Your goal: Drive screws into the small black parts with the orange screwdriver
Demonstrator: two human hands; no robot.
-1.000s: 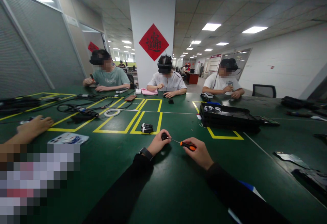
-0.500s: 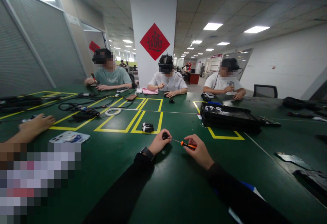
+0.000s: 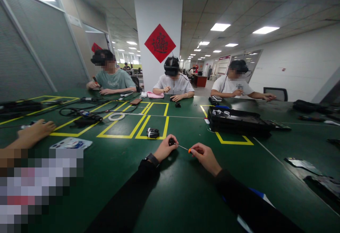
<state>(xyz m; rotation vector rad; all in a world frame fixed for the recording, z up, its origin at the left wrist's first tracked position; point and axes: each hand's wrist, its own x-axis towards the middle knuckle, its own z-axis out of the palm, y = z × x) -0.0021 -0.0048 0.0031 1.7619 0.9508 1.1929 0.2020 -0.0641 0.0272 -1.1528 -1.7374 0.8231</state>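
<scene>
Between the fingers of my left hand (image 3: 165, 148) is a small black part (image 3: 171, 141), mostly covered by them. My right hand (image 3: 207, 157) grips a screwdriver (image 3: 189, 151) by its orange and black handle, which the fingers now largely hide. The thin metal shaft runs left from the handle, and its tip meets the black part or lies right at it; which one I cannot tell. Both hands are just above the green table (image 3: 186, 197). Beyond my left hand lies a bundle of black and white cylindrical pieces (image 3: 153, 132).
A black tray (image 3: 239, 119) with small white pieces stands at right. A white cable coil (image 3: 116, 117), black cables (image 3: 74, 112) and a phone (image 3: 71, 143) lie left, near another person's hand (image 3: 37, 129). Flat devices (image 3: 302, 165) lie at far right. Three people sit opposite.
My right fingers have shifted on the screwdriver and cover more of its handle. My left hand stays in place. The person at far right has stretched an arm out sideways.
</scene>
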